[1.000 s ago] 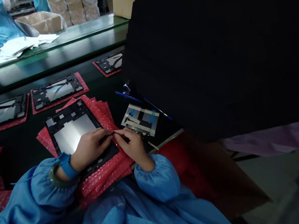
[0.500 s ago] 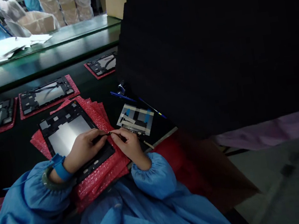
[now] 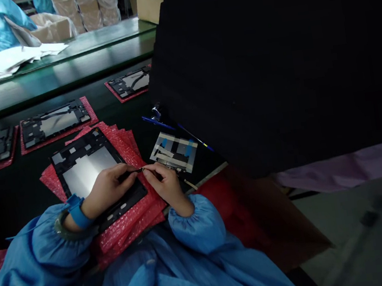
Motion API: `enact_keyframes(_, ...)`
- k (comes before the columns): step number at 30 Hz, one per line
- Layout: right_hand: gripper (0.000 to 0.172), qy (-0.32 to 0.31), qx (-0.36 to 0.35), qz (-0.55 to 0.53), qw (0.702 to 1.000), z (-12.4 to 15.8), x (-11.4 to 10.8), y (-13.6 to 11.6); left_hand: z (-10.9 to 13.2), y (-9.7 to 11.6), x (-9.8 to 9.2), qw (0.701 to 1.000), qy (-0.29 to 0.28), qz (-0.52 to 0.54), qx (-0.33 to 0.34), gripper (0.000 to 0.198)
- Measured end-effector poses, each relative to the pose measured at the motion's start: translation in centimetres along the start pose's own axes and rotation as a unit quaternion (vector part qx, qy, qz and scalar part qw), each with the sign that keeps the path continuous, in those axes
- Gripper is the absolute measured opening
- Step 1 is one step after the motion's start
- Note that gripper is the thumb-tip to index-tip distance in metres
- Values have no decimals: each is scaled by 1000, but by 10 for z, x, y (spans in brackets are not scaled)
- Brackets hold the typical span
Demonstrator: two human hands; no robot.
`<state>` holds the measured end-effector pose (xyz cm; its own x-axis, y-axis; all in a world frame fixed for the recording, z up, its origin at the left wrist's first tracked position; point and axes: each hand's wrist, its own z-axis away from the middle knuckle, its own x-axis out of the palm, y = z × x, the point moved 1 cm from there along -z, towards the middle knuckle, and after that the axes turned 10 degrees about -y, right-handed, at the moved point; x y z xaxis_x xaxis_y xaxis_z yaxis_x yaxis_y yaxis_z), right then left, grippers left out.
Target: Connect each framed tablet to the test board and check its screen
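Observation:
A black tablet frame (image 3: pixel 85 168) with a silvery middle lies on a stack of red bubble-wrap sheets (image 3: pixel 133 216) in front of me. My left hand (image 3: pixel 110 188) rests on the frame's right edge, fingers pinched. My right hand (image 3: pixel 165 188) is right beside it, also pinched. Between the two sets of fingertips is a thin small strip (image 3: pixel 140 170) that I cannot name. A blue band (image 3: pixel 76 212) and a greenish bangle sit on my left wrist.
A sheet of sticker strips (image 3: pixel 174 152) lies right of the frame, with a blue pen (image 3: pixel 158 124) behind it. More frames on red sheets (image 3: pixel 54 123) line the dark belt. A big black panel (image 3: pixel 271 57) fills the right. White papers (image 3: pixel 18 58) lie behind.
The view shifted slightly. Both hands stay pinched together at the frame's right edge, hardly moving.

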<state>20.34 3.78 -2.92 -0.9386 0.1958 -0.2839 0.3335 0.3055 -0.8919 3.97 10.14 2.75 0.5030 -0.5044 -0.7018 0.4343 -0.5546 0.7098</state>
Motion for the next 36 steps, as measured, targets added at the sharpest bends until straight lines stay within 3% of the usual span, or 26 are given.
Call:
enact_keyframes(14,20,10,-10,0,1000,0,1,0,0,-3,2,999,6,-31,26,22)
enact_keyframes(26,20,19,-13,12,1000,1,1,1,2,3,6,988,15,-132,82,20)
enact_keyframes(36,20,24,12,-1,1000,1,-1,0,-1,2,1,996,19,-62,65,17)
